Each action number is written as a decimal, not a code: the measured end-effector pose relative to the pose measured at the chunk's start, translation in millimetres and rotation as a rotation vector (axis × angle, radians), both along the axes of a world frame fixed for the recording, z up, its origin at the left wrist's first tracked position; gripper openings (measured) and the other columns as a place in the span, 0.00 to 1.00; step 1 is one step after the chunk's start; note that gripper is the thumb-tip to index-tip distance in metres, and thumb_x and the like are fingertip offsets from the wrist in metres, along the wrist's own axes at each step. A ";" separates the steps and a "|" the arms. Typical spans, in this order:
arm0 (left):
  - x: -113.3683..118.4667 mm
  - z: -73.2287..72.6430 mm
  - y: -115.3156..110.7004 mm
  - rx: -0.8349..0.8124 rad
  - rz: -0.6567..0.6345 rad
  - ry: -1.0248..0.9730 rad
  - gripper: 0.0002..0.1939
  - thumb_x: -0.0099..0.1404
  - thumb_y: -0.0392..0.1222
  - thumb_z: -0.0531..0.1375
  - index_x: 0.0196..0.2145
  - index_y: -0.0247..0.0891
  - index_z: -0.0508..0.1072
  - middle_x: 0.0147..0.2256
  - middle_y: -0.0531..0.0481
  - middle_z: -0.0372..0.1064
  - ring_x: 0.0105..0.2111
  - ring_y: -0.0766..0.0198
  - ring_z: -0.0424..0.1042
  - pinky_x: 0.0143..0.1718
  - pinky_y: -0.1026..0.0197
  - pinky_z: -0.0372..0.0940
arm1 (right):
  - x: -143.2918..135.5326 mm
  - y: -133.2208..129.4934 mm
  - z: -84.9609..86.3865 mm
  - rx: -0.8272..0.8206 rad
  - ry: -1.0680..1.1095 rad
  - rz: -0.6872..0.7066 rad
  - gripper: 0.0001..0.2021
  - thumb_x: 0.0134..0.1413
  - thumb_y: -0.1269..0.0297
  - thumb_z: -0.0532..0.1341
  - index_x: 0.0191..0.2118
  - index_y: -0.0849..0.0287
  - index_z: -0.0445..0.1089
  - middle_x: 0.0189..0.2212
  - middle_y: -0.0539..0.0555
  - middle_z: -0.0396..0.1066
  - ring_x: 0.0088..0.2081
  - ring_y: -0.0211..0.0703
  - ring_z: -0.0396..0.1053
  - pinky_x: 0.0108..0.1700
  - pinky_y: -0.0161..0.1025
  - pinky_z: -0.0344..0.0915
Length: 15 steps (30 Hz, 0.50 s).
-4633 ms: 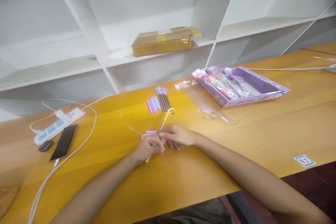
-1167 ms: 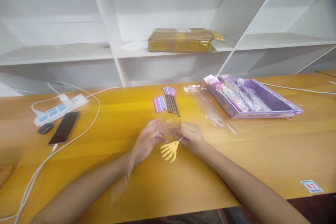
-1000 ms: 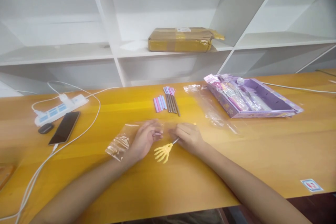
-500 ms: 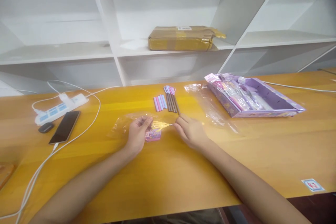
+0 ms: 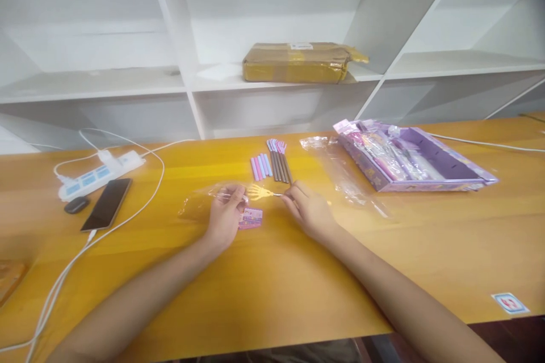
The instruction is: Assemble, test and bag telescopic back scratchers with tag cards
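Closed around the thin stem of a back scratcher with a yellow hand-shaped head [image 5: 260, 193], my right hand [image 5: 311, 211] is at the middle of the table. The head points left, toward my fingertips on the other side. My left hand [image 5: 225, 214] pinches a clear plastic bag [image 5: 196, 199], which spreads out to its left. A pink and purple printed card [image 5: 252, 218] shows just under the left fingers. Beyond the hands lie several brown-handled back scratchers [image 5: 281, 165] with blue or pink striped heads, beside several short pink and blue tubes [image 5: 261, 167].
At the right stands a purple display box [image 5: 434, 185] holding wrapped items. Clear wrappers [image 5: 344, 181] lie left of it. A power strip [image 5: 102, 174], a phone [image 5: 106, 204] and white cables occupy the left. A taped cardboard box [image 5: 296, 65] sits on the shelf behind.
The yellow head has turned to show its spread fingers more flatly and sits slightly farther from my body. The left hand still holds the bag, and the right hand keeps the stem.
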State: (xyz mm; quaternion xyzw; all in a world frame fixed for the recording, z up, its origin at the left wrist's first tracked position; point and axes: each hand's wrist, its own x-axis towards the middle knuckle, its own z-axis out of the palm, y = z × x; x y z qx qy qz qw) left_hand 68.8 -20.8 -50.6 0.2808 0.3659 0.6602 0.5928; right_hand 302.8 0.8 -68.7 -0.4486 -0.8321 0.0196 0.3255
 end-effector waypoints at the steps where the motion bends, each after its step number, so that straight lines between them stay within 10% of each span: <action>1: 0.6 0.0 -0.2 -0.006 -0.002 -0.014 0.18 0.53 0.47 0.78 0.32 0.38 0.75 0.33 0.54 0.72 0.32 0.70 0.70 0.34 0.66 0.65 | -0.2 -0.1 -0.7 0.000 0.013 0.009 0.17 0.78 0.53 0.50 0.41 0.56 0.70 0.37 0.56 0.71 0.33 0.42 0.68 0.36 0.39 0.61; 15: -2.5 -2.5 0.6 -0.053 0.004 -0.009 0.16 0.56 0.47 0.77 0.33 0.36 0.78 0.35 0.52 0.75 0.37 0.68 0.73 0.42 0.64 0.69 | 3.4 1.9 2.4 0.047 0.104 0.050 0.13 0.74 0.54 0.58 0.40 0.57 0.73 0.36 0.56 0.73 0.34 0.42 0.71 0.37 0.39 0.65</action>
